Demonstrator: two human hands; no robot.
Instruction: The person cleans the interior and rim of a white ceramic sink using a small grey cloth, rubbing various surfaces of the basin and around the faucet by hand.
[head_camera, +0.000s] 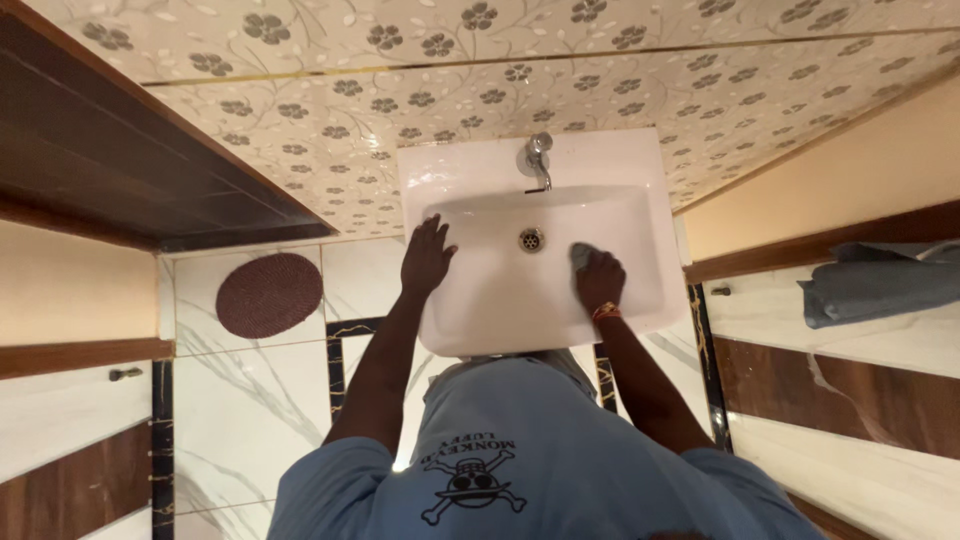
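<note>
Nearest the camera is one blue shirt (540, 450) with a black skull-and-hat print, and two bare arms reach from it to one white wash basin (500, 300) fixed against the flowered wall tiles (330, 110).

Head view: the left hand (427, 258) lies flat with its fingers spread on the basin's left rim, gripping nothing. The right hand (600, 281), with one red-and-yellow band at the wrist, is closed on one small grey cloth (581, 254) and presses it against the inside of the bowl, just right of the one round drain (531, 239). The two hands are well apart, with the drain between them. One chrome tap (538, 158) stands on the basin's back ledge, above the drain. One oval brown mat (269, 294) lies on the marble floor left of the basin. One folded grey-blue towel (880, 285) rests on a ledge at the right edge.
</note>
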